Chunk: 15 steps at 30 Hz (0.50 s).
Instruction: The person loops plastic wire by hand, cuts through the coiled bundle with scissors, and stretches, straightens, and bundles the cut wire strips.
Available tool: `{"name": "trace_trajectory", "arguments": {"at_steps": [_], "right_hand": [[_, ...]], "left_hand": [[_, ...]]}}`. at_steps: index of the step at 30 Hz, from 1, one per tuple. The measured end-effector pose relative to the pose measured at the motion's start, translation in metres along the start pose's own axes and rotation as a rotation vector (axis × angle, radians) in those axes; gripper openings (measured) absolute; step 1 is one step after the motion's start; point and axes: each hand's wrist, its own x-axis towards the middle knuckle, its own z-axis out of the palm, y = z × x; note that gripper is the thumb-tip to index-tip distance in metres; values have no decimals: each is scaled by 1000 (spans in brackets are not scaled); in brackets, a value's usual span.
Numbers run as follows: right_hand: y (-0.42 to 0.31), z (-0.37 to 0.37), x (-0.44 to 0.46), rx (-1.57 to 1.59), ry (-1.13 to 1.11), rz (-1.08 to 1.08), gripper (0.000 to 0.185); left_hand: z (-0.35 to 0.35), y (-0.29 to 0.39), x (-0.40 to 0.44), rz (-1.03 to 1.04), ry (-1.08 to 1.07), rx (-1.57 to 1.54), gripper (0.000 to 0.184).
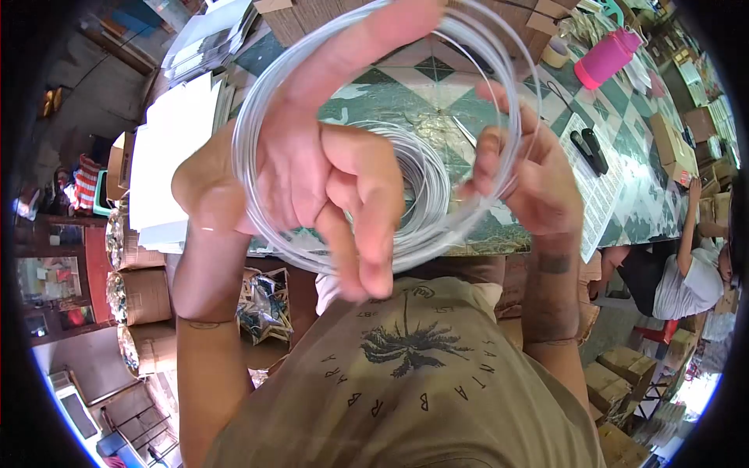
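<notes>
A loose coil of thin, whitish wire or line is raised above the table in front of my chest. My left hand is inside the loop, thumb stretched upward and fingers apart, slightly bent and blurred; strands run around it near the wrist. At the loop's right side, my right hand has its fingers curled on the strands, also blurred by motion. Behind the raised loop, a second coil of similar wire lies on the table, partly hidden by my left hand.
The green-and-white checked table bears a black stapler-like tool on a printed sheet, a pink bottle and a tape roll. White sheets are stacked at left. Another person is at right, near cardboard boxes.
</notes>
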Motion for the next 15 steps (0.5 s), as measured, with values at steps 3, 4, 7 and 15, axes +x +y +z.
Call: {"name": "trace_trajectory", "arguments": {"at_steps": [3, 4, 7, 15], "right_hand": [[16, -9, 1, 358, -155, 92, 59], [19, -9, 2, 433, -187, 116, 58], [13, -8, 0, 771, -309, 453, 55], [27, -3, 16, 914, -462, 434, 72]], "left_hand": [[-17, -15, -25, 68, -45, -65, 84], [-22, -22, -36, 70, -63, -124, 86], [-36, -33, -65, -10, -52, -440, 102], [-28, -31, -78, -74, -124, -807, 102]]}}
